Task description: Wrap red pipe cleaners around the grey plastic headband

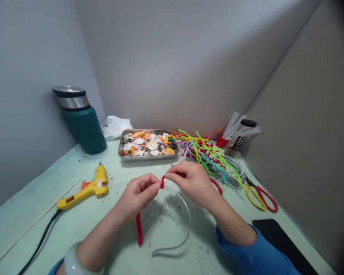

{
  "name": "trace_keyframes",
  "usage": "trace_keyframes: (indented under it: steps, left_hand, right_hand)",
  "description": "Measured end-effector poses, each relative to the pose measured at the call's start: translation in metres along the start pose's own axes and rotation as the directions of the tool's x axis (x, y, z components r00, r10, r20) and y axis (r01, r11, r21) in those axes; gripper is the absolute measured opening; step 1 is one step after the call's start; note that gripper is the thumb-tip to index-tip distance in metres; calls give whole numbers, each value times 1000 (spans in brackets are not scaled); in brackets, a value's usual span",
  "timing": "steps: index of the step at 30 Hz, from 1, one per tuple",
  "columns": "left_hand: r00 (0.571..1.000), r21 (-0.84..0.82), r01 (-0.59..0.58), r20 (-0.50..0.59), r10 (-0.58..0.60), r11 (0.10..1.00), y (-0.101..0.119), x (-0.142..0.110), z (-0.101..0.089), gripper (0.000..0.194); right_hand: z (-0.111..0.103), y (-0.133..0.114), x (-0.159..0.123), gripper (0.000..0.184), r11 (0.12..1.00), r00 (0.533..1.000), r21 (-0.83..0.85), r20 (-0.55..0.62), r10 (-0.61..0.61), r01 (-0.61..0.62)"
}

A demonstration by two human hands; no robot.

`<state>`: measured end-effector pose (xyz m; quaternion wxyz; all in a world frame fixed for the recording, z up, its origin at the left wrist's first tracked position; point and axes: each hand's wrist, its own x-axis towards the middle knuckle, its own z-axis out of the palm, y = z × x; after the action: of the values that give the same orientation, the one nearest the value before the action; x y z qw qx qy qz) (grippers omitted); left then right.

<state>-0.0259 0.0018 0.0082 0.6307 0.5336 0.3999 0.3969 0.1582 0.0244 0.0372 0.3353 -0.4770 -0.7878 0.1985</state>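
Between the fingertips of my left hand (141, 192) is pinched one end of a thin grey curved band (189, 219), where a few red turns wrap it. My right hand (193, 181) is closed in a pinch on the short upper end of the red pipe cleaner (139, 229). Its longer tail hangs down below my left hand. The band arcs round to the right, and its far end comes near the tabletop. Part of the wrapping is hidden behind my left fingers.
Behind my hands are a metal tray (149, 157) of shells and a heap of coloured pipe cleaners (206, 149). A yellow glue gun (86, 192) and teal bottle (84, 126) stand left. To the right lie scissors (265, 198), a black flat object (283, 244) and a jar (240, 137).
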Motion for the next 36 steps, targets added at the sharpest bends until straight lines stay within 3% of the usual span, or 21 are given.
trace_keyframes:
  steps: [5,12,17,20,23,28,31,34,36]
  left_hand:
    - [1000,-37,-18,-23,18,999,0,0,0,28]
    - [982,162,-138,-105,156,977,-1,0,4,16]
    - [962,212,-150,-195,192,966,-2,1,8,17]
    - [959,226,-170,-187,214,959,-1,0,8,19]
    - [957,228,-174,-188,219,958,0,-1,9,18]
    - [959,214,-153,-204,198,965,-1,0,10,14]
    - [968,223,-132,-180,173,966,-2,1,9,14]
    - [963,240,-120,-208,171,963,-2,3,6,16]
    - [952,219,-93,-268,151,971,-2,5,3,17]
  right_hand:
    - [5,7,3,18,986,992,143,104,75,-90]
    - [11,9,1,23,993,994,92,80,72,-79]
    - [11,9,2,24,998,997,32,60,58,-60]
    - [10,10,4,24,981,978,123,162,130,-151]
    - [9,14,5,23,923,918,253,346,195,-291]
    - [14,26,4,25,799,851,438,498,165,-411]
    - [17,30,4,25,772,827,463,545,140,-436]
    - [18,30,5,27,830,852,401,500,155,-387]
    - [17,27,6,26,895,919,340,360,161,-289]
